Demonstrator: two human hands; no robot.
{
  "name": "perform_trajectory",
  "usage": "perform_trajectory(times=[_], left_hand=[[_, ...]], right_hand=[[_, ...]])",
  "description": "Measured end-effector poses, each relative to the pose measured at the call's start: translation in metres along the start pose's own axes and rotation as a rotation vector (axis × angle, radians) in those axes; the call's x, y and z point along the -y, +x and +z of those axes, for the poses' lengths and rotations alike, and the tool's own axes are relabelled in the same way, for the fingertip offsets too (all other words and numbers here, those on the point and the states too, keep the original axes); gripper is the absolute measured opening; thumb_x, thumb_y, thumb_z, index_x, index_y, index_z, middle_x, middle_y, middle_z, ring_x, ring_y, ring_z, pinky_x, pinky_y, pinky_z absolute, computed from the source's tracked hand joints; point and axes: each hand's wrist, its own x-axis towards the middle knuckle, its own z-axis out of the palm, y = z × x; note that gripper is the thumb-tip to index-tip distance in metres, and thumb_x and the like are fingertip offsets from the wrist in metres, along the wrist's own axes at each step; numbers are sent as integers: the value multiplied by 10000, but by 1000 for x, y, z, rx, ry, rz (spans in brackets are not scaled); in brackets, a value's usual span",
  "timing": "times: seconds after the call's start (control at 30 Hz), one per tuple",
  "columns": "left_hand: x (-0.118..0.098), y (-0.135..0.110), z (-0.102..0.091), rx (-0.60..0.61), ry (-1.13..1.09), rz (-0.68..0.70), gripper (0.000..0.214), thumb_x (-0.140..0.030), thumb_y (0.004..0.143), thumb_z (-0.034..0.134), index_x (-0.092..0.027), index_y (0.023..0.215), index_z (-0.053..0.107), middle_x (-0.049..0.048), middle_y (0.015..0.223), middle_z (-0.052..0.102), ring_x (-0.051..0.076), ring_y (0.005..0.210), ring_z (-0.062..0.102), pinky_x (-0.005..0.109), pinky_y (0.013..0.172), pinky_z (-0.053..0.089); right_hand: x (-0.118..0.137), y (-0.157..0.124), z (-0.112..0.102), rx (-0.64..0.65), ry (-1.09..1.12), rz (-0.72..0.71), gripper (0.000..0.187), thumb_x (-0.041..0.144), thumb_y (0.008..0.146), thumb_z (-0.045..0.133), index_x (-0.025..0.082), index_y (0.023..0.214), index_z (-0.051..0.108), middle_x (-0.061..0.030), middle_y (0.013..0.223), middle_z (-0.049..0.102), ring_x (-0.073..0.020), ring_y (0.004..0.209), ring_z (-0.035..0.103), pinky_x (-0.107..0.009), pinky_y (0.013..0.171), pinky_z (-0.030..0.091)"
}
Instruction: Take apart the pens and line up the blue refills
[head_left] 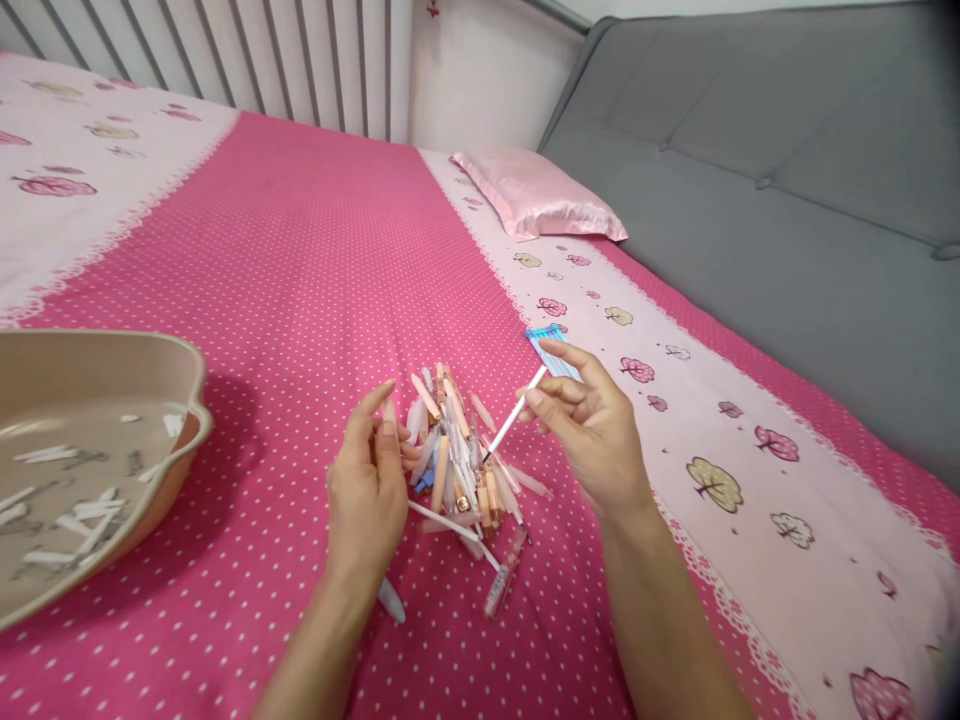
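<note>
My right hand (592, 430) is closed in a pinch on a slim white pen refill (517, 415). The refill slants down, its dark tip over a heap of pen parts (457, 450). The heap mixes pale pink and peach barrels, clear tubes and white sticks. Left of the heap, my left hand (367, 480) is closed, with thumb and index around what looks like a short pale pink pen barrel (388, 410). Its other fingers are partly hidden. Just behind my right fingers lies a flat blue-and-white striped item (556, 352), partly covered.
At left stands a beige basin (191, 370) with white pieces and small dark bits inside. A pink pillow (540, 195) rests near the grey padded headboard (750, 150). A loose pen (504, 572) and a greyish piece (391, 602) lie on the pink dotted bedsheet (322, 240).
</note>
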Motion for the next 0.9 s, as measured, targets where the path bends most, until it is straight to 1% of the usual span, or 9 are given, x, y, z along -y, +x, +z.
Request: perform_trajectory(times=[0.1,0.2,0.37,0.43,0.57,0.67,0.73,0.8,0.9], left_hand=[[-2,2,0,-36,-185,-92,386,-337,857,448,-264,1236,458,-2,747,542,112,592,559,248,542,517],[-5,4,-2,-135,-262,-180,383,-331,845,467,-245,1218,459,-1,751,547,102,573,549,235,526,518],[-5,6,-4,-240,-247,-148,401,-330,838,480,-242,1229,451,5,757,559,90,558,533,212,515,511],[-2,6,-4,-231,-201,-147,422,-312,834,483,-244,1248,445,22,802,574,96,582,542,212,514,512],[10,8,-3,-161,-78,-158,462,-277,815,493,-282,1275,458,72,1054,560,132,719,586,254,564,540],[19,9,-4,-93,88,-68,483,-289,818,486,-292,1299,445,87,1145,541,189,887,597,328,712,549],[19,9,-5,-76,254,-5,486,-287,803,504,-256,1287,469,106,1201,516,222,991,572,373,824,515],[16,8,-6,-80,409,46,441,-279,779,527,-221,1215,544,115,1233,496,252,1056,542,410,896,471],[10,7,-6,-13,498,172,284,-252,768,519,-194,1010,654,90,1118,577,249,1033,547,406,919,443]], right_hand=[[0,0,0,3,-6,3,403,289,835,555,253,1223,451,16,754,584,-134,710,614,-312,697,523],[-1,0,0,4,19,8,382,292,826,570,246,1193,478,17,756,584,-121,688,604,-297,690,519],[-2,0,0,20,6,2,359,289,833,562,239,1180,487,20,753,576,-115,680,597,-288,683,516],[-2,0,0,23,8,1,348,284,831,565,235,1169,495,21,748,573,-112,672,596,-284,678,516],[-2,0,1,32,34,15,343,270,819,584,229,1151,509,22,756,582,-109,670,605,-275,671,519],[-1,-1,1,38,33,29,362,275,815,592,219,1162,502,18,754,592,-114,670,609,-287,679,526],[-1,-1,1,36,27,36,377,287,813,595,222,1171,495,17,752,597,-119,673,612,-298,683,529],[-1,-1,1,35,24,38,386,294,812,597,224,1176,491,14,757,600,-123,678,615,-304,687,528],[-2,0,1,44,12,31,386,293,815,589,219,1180,487,11,764,603,-123,680,616,-305,685,526]])
